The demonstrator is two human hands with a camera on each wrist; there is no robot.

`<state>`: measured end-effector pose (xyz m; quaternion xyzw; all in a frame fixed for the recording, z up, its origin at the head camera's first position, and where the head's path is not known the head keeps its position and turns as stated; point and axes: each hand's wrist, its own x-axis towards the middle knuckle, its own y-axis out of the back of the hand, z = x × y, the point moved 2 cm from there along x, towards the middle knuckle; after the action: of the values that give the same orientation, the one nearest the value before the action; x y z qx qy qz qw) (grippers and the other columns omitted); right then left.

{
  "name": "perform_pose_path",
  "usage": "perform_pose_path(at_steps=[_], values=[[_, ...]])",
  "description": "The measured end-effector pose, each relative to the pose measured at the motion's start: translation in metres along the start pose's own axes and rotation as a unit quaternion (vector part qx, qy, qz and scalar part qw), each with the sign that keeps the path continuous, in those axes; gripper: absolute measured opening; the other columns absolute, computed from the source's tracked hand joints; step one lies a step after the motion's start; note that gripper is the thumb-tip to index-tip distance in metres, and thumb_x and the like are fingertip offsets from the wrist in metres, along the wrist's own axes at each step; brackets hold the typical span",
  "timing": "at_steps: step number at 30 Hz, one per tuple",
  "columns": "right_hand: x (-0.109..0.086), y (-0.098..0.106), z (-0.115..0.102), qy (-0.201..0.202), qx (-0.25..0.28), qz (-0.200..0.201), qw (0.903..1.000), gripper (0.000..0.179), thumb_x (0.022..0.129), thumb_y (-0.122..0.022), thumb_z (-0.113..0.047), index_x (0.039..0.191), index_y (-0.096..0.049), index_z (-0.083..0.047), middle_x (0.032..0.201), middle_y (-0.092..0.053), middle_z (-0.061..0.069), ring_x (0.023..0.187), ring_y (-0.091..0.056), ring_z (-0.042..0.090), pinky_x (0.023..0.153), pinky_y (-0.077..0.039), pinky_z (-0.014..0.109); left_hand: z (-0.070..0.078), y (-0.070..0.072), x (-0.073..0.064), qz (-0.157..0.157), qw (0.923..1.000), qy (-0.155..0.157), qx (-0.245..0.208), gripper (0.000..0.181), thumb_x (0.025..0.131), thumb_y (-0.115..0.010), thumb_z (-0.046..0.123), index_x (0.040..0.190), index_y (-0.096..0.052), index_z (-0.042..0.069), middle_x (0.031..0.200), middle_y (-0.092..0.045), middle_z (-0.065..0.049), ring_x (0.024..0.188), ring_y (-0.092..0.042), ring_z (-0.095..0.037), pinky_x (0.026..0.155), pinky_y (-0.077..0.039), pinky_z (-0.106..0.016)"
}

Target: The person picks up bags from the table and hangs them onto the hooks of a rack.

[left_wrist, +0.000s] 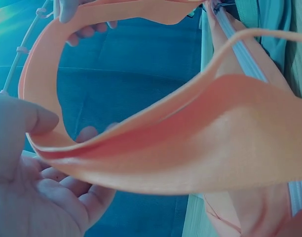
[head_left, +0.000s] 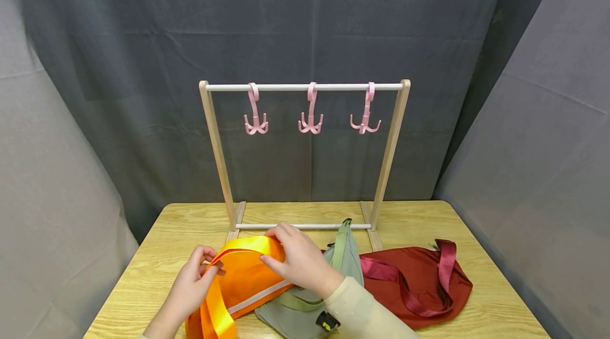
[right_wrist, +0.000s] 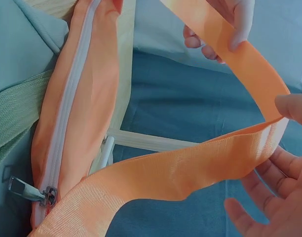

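Observation:
An orange waist bag [head_left: 254,273] with a white zipper is at the front of the table, its wide orange strap [head_left: 245,244] raised in a loop between both hands. My left hand [head_left: 190,280] pinches the strap's left side, thumb on one face and fingers behind it, as the left wrist view shows. At the other side of the loop, my right hand [head_left: 305,262] grips the strap [right_wrist: 230,155] between thumb and fingers. A grey-green bag [head_left: 352,259] with a black buckle lies partly under my right forearm, beside the orange bag.
Behind the bags stands a wooden rack with a white top rail [head_left: 286,87]. Three pink hooks hang from it: left [head_left: 256,127], middle [head_left: 311,127] and right [head_left: 365,128]. A dark red bag [head_left: 414,262] lies at the right of the wooden table [head_left: 495,315]. Grey curtains surround it.

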<state>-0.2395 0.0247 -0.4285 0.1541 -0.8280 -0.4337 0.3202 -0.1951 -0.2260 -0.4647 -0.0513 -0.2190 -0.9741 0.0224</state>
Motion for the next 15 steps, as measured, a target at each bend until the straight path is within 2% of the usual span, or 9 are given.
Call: perform_pose_path(at_steps=[2,7,11,15], values=[[0.0,0.002,0.001,-0.003,0.015,-0.005,0.9999,0.04,0.096,-0.072,-0.042,0.126,-0.062,-0.018,0.116,-0.062,-0.005,0.095,-0.056,0.009,0.088,-0.052,0.027,0.001,0.002,0.0,-0.004,0.9999,0.008,0.005,0.019,0.101,-0.061,0.002,0.119,-0.055,0.004,0.105,-0.059,-0.012,0.087,-0.073,-0.018,0.081,-0.057,-0.023],[0.0,0.007,0.005,-0.013,0.056,-0.019,0.9981,0.039,0.096,-0.073,-0.041,0.125,-0.062,-0.018,0.109,-0.058,-0.008,0.091,-0.052,0.009,0.084,-0.05,0.023,0.003,0.006,0.001,-0.013,0.9995,0.026,0.014,0.025,0.099,-0.068,0.009,0.124,-0.063,0.005,0.103,-0.063,-0.009,0.086,-0.072,-0.021,0.075,-0.056,-0.022],[0.0,0.01,0.009,-0.023,0.089,-0.03,0.9953,0.037,0.096,-0.073,-0.039,0.125,-0.062,-0.019,0.108,-0.057,-0.009,0.094,-0.053,0.008,0.087,-0.05,0.024,0.006,0.01,0.001,-0.022,0.9993,0.022,0.018,0.026,0.097,-0.072,0.013,0.121,-0.066,0.004,0.099,-0.065,-0.008,0.083,-0.067,-0.02,0.076,-0.056,-0.021],[0.0,0.013,0.011,-0.023,0.12,-0.034,0.992,0.038,0.096,-0.074,-0.037,0.126,-0.062,-0.017,0.112,-0.059,-0.008,0.099,-0.055,0.009,0.094,-0.052,0.031,0.008,0.012,0.0,-0.026,0.9994,0.015,0.019,0.025,0.096,-0.073,0.012,0.117,-0.066,0.003,0.098,-0.065,-0.008,0.083,-0.061,-0.014,0.077,-0.055,-0.02]])
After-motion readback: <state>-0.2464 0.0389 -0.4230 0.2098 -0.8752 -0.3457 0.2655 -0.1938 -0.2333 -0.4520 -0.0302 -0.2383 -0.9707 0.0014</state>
